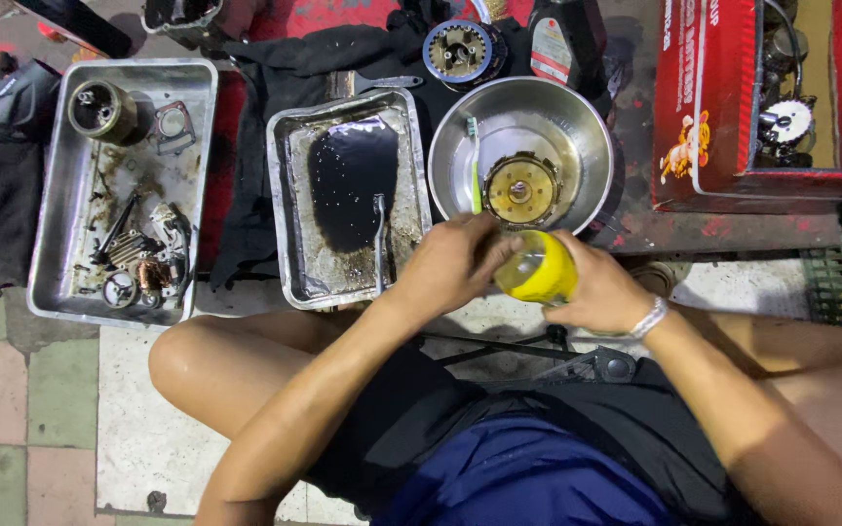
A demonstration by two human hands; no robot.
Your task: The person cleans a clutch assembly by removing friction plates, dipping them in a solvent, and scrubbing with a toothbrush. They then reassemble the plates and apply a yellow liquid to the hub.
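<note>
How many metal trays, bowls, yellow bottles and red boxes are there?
Trays: 2, the left tray with small parts and the middle tray with dark oil
Bowls: 1, the bowl
Yellow bottles: 1, the bottle, held by the left hand and right hand
Red boxes: 1, the box
Total: 5

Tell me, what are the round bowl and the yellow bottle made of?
The bowl looks like bare steel: silvery, shiny, with soft reflections on its wall. The bottle between the hands seems to be plastic: see-through yellow, with light glowing through it, though glass can't be ruled out.
</note>
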